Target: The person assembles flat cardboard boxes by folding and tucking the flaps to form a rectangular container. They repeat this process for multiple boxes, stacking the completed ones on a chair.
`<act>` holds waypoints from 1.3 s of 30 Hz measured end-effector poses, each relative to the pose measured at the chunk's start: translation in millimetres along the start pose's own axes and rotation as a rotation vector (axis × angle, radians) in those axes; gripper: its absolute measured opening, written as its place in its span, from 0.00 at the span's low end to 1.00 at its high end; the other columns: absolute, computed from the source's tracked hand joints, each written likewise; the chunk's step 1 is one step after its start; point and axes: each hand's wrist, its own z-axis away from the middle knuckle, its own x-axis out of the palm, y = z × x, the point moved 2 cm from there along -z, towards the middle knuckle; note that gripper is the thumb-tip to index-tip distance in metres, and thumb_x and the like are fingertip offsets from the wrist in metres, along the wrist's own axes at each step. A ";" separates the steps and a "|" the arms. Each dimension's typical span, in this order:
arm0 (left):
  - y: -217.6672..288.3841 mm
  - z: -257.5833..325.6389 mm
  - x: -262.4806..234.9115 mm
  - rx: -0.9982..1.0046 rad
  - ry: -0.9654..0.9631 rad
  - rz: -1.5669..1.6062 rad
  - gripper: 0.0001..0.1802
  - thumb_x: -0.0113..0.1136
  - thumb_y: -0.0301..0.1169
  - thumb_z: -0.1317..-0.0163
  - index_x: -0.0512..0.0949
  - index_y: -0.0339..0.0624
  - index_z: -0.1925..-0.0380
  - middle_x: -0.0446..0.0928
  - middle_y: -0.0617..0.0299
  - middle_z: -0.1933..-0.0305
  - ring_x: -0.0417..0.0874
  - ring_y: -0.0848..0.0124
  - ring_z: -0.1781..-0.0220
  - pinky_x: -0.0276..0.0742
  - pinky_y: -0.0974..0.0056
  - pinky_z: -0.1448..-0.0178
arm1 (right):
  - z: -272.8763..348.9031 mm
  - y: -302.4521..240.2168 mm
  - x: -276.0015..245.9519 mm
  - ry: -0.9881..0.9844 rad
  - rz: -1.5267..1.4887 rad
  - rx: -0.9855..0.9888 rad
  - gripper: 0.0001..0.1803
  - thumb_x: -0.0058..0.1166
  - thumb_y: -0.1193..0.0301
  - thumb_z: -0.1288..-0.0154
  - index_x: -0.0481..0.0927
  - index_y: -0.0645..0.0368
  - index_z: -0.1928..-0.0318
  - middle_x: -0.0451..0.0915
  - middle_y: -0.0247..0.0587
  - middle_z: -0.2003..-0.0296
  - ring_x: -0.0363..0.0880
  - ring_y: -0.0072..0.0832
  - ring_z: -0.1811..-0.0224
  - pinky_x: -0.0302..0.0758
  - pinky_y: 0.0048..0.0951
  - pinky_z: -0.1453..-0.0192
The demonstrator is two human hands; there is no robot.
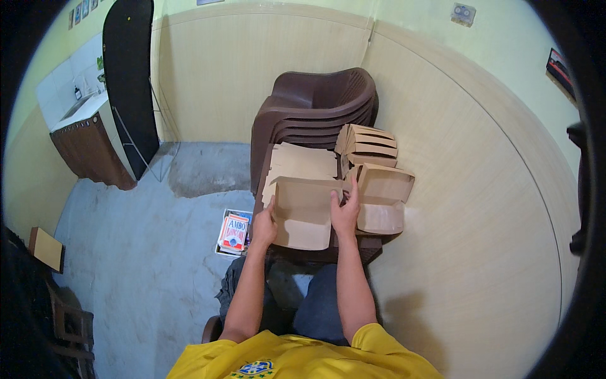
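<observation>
A brown cardboard box [302,218], its inside facing me, is between my two hands over the seat of a stack of chairs. My left hand [265,225] grips its left side wall, with the thumb pointing up along the edge. At the right side my right hand [345,211] holds the wall, thumb on the inner face and index finger stretched upward. Just beyond the box lie flat cardboard blanks [303,159]. To the right of my right hand is an open cardboard box [381,216] with its lid raised.
Several folded boxes [372,143] are stacked behind the open one, close to the right wall. Stacked brown plastic chairs [315,104] stand beneath and behind everything. On the floor at left is a white carton [233,232] with packages; a sink counter [95,148] and black board [129,82] stand farther off.
</observation>
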 end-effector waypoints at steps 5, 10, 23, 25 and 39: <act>41.0 15.2 -25.6 0.212 0.376 -0.148 0.50 0.70 0.25 0.42 0.59 0.35 0.19 0.76 0.35 0.33 0.77 0.42 0.30 0.70 0.43 0.26 | -3.1 -3.2 4.5 -0.036 -0.040 0.123 0.21 0.62 0.73 0.24 0.82 0.65 0.34 0.89 0.48 0.59 0.87 0.29 0.59 0.82 0.31 0.51; 103.3 40.7 -44.6 0.252 0.743 -0.290 0.44 0.76 0.30 0.42 0.69 0.45 0.24 0.82 0.39 0.46 0.87 0.47 0.48 0.82 0.43 0.42 | 2.5 -10.9 11.9 0.073 0.034 0.070 0.16 0.62 0.73 0.23 0.85 0.66 0.40 0.90 0.47 0.61 0.89 0.29 0.59 0.83 0.31 0.52; 160.6 0.1 2.0 0.178 0.245 0.665 0.16 0.69 0.26 0.30 0.84 0.38 0.43 0.86 0.55 0.61 0.88 0.69 0.60 0.85 0.63 0.53 | 14.4 -35.3 3.1 -0.072 0.010 -0.301 0.18 0.65 0.81 0.34 0.91 0.58 0.44 0.85 0.45 0.58 0.86 0.39 0.55 0.81 0.33 0.49; 151.0 -3.9 4.8 0.198 0.194 0.713 0.14 0.70 0.24 0.30 0.84 0.38 0.45 0.87 0.58 0.59 0.89 0.72 0.56 0.87 0.65 0.50 | 14.2 -34.4 -3.1 -0.128 0.094 -0.264 0.15 0.67 0.79 0.30 0.91 0.61 0.44 0.84 0.41 0.59 0.85 0.30 0.58 0.81 0.27 0.52; 130.7 15.0 9.9 0.074 -0.004 0.799 0.13 0.76 0.24 0.34 0.87 0.29 0.52 0.91 0.53 0.58 0.91 0.71 0.56 0.88 0.67 0.47 | 7.6 -27.1 -31.9 -0.354 -0.433 0.327 0.16 0.72 0.82 0.34 0.84 0.68 0.48 0.88 0.39 0.59 0.86 0.20 0.58 0.88 0.25 0.55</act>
